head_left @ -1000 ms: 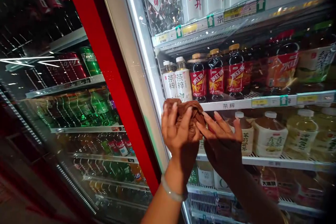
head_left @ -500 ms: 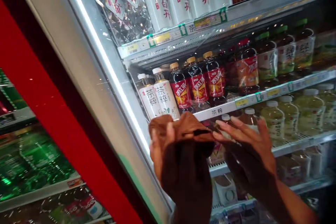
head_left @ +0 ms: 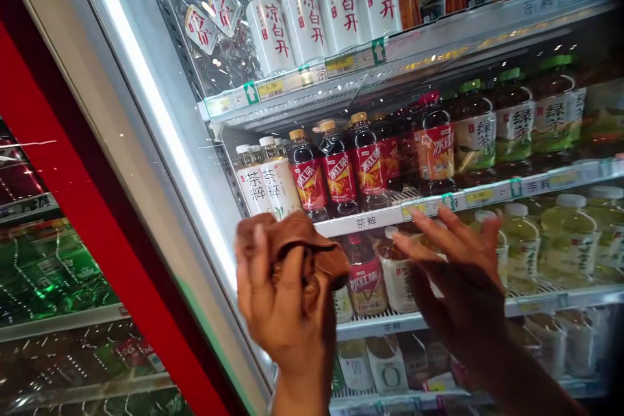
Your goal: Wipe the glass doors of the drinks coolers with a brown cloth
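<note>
A crumpled brown cloth (head_left: 297,237) is bunched in my left hand (head_left: 292,312), whose fingers press it toward the glass door of a drinks fridge. To the right, my right hand (head_left: 458,266) is raised with its fingers spread and nothing in them. Its fingertips are at or close to the glass; I cannot tell whether they touch. Behind the cloth stand white-labelled tea bottles (head_left: 273,182) and red-labelled iced tea bottles (head_left: 338,172) on a shelf.
Water bottles (head_left: 336,10) line the upper shelf, and green tea bottles (head_left: 517,117) stand at the right. Pale yellow drinks (head_left: 570,227) fill a lower shelf. A red door frame (head_left: 97,260) slants down the left, beside another fridge section with green bottles (head_left: 49,266).
My left hand and the cloth have moved left in view, away from my right hand. My right hand stays spread in nearly the same place. The shelves have shifted slightly left and down.
</note>
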`<move>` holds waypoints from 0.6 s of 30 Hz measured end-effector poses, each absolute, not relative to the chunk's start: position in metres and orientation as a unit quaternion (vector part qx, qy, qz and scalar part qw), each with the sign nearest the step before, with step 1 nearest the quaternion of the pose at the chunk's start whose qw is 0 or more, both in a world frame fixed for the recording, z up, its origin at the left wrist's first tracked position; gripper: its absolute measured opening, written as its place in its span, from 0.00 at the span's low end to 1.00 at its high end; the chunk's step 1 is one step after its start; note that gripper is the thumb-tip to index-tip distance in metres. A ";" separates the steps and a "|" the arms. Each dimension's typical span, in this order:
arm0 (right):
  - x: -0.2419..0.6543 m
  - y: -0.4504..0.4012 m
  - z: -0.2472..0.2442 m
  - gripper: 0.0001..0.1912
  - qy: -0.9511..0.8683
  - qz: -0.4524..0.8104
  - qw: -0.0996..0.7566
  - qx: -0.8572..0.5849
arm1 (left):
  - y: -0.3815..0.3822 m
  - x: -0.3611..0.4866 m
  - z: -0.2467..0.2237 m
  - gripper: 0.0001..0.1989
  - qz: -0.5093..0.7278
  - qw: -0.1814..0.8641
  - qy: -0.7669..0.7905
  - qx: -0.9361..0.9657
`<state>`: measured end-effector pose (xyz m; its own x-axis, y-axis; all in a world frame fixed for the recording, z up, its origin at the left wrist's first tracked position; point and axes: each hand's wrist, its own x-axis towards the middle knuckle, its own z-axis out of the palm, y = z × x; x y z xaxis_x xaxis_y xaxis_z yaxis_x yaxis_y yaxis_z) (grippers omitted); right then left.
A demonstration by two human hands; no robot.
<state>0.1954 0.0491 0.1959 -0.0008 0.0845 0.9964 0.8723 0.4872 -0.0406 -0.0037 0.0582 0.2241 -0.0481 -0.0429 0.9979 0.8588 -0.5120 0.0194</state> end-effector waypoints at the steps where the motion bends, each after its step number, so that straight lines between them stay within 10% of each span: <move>1: 0.203 0.050 0.196 0.22 -0.623 -0.332 0.597 -0.380 | 0.053 0.015 0.218 0.19 -0.624 0.346 -0.335 -0.615; 18: 0.288 0.040 0.177 0.26 -0.666 -0.324 0.564 -0.366 | 0.042 0.114 0.188 0.07 -0.576 0.343 -0.271 -0.691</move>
<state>0.2876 0.0399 0.1774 -0.0958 0.1215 0.9880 0.8521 0.5231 0.0183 0.1141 0.0417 0.1878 0.1891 -0.0195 0.9818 0.7697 -0.6179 -0.1605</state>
